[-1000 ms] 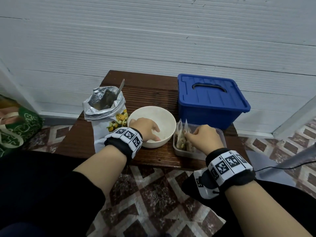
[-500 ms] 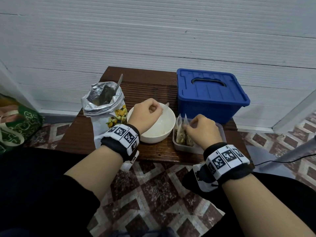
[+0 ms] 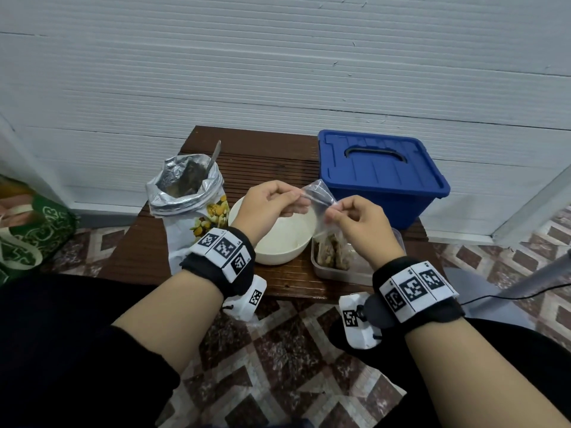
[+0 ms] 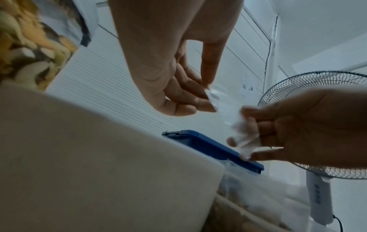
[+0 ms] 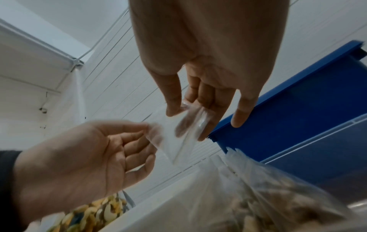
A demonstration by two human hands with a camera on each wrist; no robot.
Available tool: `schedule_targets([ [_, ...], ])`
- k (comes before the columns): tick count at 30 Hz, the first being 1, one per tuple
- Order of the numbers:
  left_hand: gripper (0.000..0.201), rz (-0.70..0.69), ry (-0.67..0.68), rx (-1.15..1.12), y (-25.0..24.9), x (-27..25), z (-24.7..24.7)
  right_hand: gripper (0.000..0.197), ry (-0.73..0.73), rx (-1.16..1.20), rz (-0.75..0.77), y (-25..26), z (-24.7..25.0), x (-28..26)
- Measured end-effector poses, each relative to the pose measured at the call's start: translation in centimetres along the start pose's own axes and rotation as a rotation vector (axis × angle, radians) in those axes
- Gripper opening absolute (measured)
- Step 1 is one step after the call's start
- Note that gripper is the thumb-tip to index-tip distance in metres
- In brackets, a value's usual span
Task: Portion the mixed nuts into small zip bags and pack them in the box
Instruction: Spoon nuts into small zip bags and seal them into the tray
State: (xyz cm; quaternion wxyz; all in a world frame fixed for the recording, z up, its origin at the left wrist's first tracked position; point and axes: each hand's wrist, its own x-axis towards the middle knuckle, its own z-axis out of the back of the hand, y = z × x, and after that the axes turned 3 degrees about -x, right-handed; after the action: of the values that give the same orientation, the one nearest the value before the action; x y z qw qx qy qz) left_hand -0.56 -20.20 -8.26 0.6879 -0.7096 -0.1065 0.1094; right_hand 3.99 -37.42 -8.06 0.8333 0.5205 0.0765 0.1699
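Both hands hold a small clear empty zip bag (image 3: 318,196) in the air above the white bowl (image 3: 278,242). My left hand (image 3: 275,200) pinches its left edge and my right hand (image 3: 349,214) pinches its right edge. In the left wrist view the zip bag (image 4: 224,109) stretches between the two hands; in the right wrist view the zip bag (image 5: 178,133) hangs the same way. The opened foil nut bag (image 3: 188,193) with a spoon (image 3: 213,159) in it stands left of the bowl. A clear tray (image 3: 336,270) right of the bowl holds filled nut bags (image 3: 330,251). The blue box (image 3: 380,177) sits behind, lid on.
Everything stands on a small dark wooden table (image 3: 148,251) against a white panelled wall. A green patterned bag (image 3: 27,230) lies on the tiled floor at the left. A standing fan (image 4: 317,125) is off to the right.
My left hand rose out of the bowl and my right hand left the tray. Both came together above the bowl and now hold an empty zip bag between them.
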Motion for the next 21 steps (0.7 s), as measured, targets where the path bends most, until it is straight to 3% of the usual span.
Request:
schedule_targets([
  [6, 0.011, 0.066, -0.091, 0.005, 0.7, 0.1, 0.0, 0.017, 0.031, 0.073, -0.025, 0.5, 0.6, -0.1],
  [8, 0.015, 0.046, -0.103, 0.099, 1.1, 0.3, 0.2, 0.024, 0.013, 0.096, -0.041, 0.5, 0.7, -0.1],
  [10, 0.040, -0.085, -0.065, 0.310, 1.7, 0.3, 0.5, 0.030, -0.011, 0.086, -0.048, 0.5, 0.8, -0.1],
  [13, 0.075, -0.433, 0.136, 0.725, 2.1, 0.2, 0.7, 0.039, -0.012, 0.071, -0.049, 0.4, 0.8, -0.1],
  [15, 0.093, -0.549, 0.271, 0.909, 2.1, 0.2, 0.5, 0.044, 0.012, 0.068, -0.042, 0.4, 0.8, -0.1],
  [17, 0.095, -0.571, 0.336, 0.982, 2.2, 0.3, 0.3, 0.048, 0.035, 0.060, -0.035, 0.5, 0.7, -0.2],
  [21, 0.086, -0.577, 0.338, 0.967, 2.3, 0.6, 0.2, 0.053, 0.037, 0.070, -0.034, 0.5, 0.6, -0.2],
])
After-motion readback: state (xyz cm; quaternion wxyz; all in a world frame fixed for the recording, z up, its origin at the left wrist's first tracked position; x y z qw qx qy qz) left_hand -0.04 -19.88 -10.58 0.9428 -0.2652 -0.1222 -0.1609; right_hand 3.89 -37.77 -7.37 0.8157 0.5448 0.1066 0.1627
